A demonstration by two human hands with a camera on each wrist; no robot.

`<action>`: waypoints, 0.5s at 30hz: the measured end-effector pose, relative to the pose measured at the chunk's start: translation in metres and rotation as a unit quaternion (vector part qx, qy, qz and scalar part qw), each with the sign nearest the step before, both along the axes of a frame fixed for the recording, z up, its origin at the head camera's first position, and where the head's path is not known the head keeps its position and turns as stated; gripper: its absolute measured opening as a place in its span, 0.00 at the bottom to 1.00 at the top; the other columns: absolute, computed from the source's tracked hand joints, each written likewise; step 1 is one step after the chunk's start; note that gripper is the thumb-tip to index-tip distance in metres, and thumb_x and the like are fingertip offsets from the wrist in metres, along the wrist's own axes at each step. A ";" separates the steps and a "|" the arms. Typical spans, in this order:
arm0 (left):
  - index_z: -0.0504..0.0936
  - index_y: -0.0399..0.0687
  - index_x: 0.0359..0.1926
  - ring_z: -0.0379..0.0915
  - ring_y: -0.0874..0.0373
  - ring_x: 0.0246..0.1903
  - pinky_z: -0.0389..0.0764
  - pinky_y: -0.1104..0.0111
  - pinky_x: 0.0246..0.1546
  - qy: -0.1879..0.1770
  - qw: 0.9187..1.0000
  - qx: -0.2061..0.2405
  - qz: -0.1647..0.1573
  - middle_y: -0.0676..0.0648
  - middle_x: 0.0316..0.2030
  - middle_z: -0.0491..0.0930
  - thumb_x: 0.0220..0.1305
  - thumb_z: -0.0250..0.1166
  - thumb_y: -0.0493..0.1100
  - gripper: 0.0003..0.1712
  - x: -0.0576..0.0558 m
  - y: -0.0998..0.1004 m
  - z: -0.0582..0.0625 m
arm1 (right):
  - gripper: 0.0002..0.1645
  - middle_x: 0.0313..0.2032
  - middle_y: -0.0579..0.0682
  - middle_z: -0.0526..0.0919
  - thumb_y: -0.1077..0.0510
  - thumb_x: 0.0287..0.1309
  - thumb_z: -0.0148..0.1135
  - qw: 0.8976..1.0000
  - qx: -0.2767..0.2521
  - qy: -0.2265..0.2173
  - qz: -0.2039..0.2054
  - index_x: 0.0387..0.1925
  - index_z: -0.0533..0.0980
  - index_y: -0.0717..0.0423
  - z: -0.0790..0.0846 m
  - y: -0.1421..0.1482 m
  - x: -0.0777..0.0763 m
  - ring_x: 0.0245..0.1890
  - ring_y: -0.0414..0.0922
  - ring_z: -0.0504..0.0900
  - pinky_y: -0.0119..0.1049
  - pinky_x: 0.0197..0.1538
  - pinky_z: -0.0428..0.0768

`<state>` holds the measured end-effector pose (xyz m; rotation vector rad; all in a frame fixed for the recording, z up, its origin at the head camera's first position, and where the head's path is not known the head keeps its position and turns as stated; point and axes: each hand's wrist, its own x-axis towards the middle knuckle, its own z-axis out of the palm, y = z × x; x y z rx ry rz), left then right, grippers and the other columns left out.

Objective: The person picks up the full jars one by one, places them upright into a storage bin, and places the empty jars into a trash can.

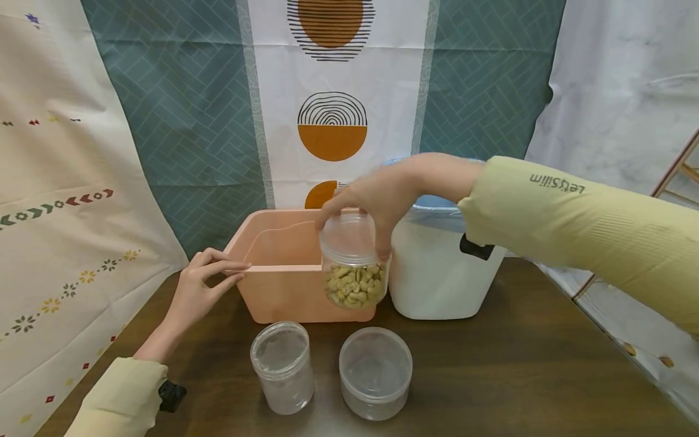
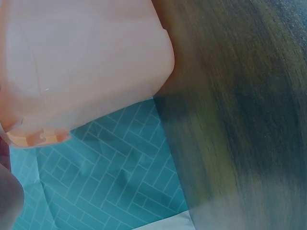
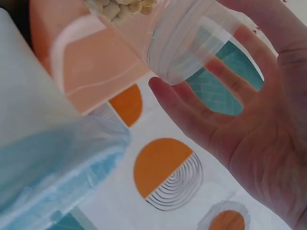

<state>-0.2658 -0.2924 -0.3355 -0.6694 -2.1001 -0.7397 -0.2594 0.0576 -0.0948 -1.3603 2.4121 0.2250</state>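
My right hand [image 1: 377,197] grips a clear plastic jar [image 1: 356,261] from above, fingers spread around its lid. Pale cashews [image 1: 355,285] fill the lower part of that jar. It is held up in front of the peach plastic bin [image 1: 295,294], overlapping the bin's right part in the head view. In the right wrist view the jar [image 3: 168,43] tilts across the top, with the fingers around its lid end. With thumb and fingers, my left hand [image 1: 204,285] holds the bin's front left rim corner; the left wrist view shows only a sliver of this hand [image 2: 9,191].
On the brown wooden table [image 1: 480,376] stand a taller clear jar [image 1: 284,370] and a wider clear tub [image 1: 377,376], close to the front. A white bin [image 1: 442,273] with a blue liner [image 3: 91,163] is right of the peach bin. A patterned curtain [image 1: 191,121] hangs behind.
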 end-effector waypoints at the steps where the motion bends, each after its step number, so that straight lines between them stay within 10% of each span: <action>1: 0.91 0.46 0.39 0.64 0.71 0.40 0.63 0.77 0.40 -0.001 1.000 0.000 0.000 0.51 0.35 0.78 0.44 0.75 0.26 0.19 0.000 0.000 0.000 | 0.55 0.67 0.42 0.65 0.54 0.42 0.81 1.000 -0.001 -0.002 -0.001 0.70 0.62 0.30 0.003 -0.002 -0.002 0.66 0.42 0.64 0.44 0.66 0.73; 15: 0.91 0.46 0.38 0.64 0.69 0.38 0.63 0.75 0.39 0.011 1.000 0.002 -0.006 0.50 0.35 0.78 0.44 0.75 0.25 0.19 0.002 0.001 0.002 | 0.56 0.72 0.48 0.55 0.60 0.47 0.76 0.998 0.035 0.019 -0.038 0.71 0.56 0.29 0.026 -0.037 -0.039 0.67 0.50 0.60 0.47 0.66 0.72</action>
